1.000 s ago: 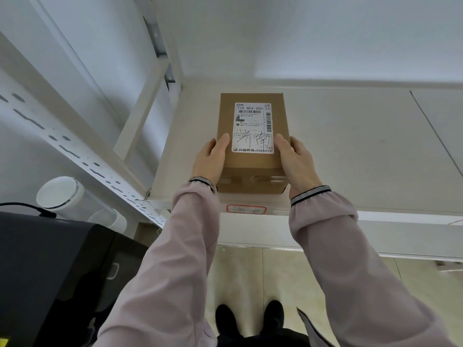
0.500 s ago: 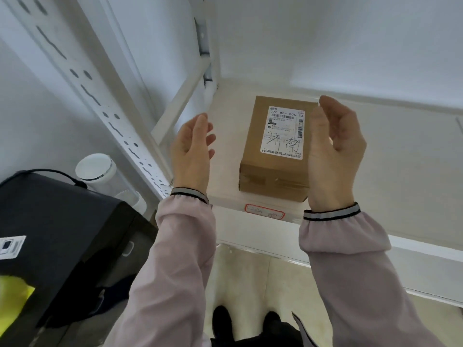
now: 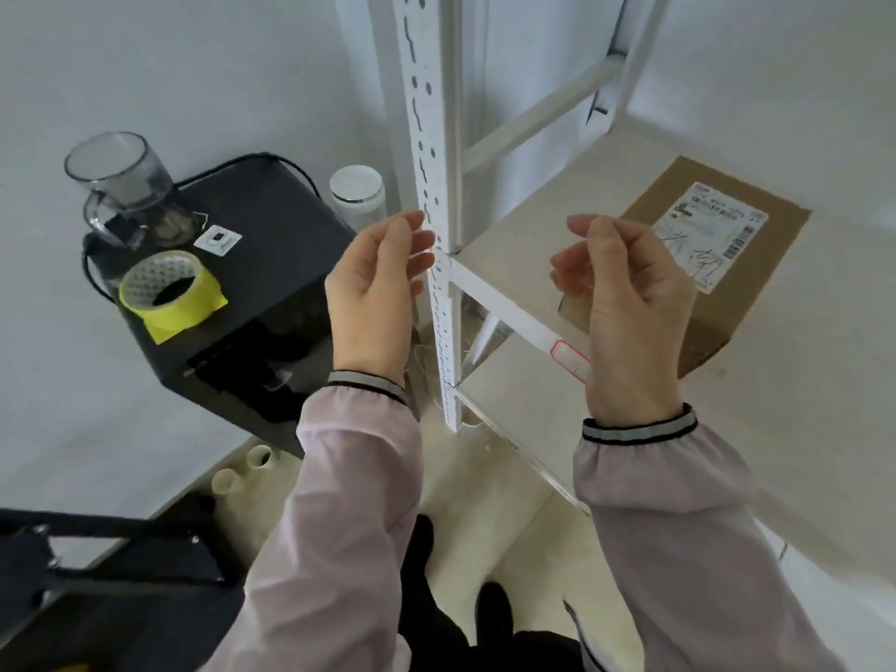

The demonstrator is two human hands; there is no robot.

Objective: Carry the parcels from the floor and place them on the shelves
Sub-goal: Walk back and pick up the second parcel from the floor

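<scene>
Hands withdrawn — parcel (image 3: pixel 717 264) shelved, label illegible

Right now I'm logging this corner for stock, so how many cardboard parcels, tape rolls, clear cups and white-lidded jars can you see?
Cardboard parcel, on the shelf: 1
Yellow tape roll, on the black machine: 1
Clear cup, on the black machine: 1
White-lidded jar, behind the machine: 1
Total: 4
</scene>
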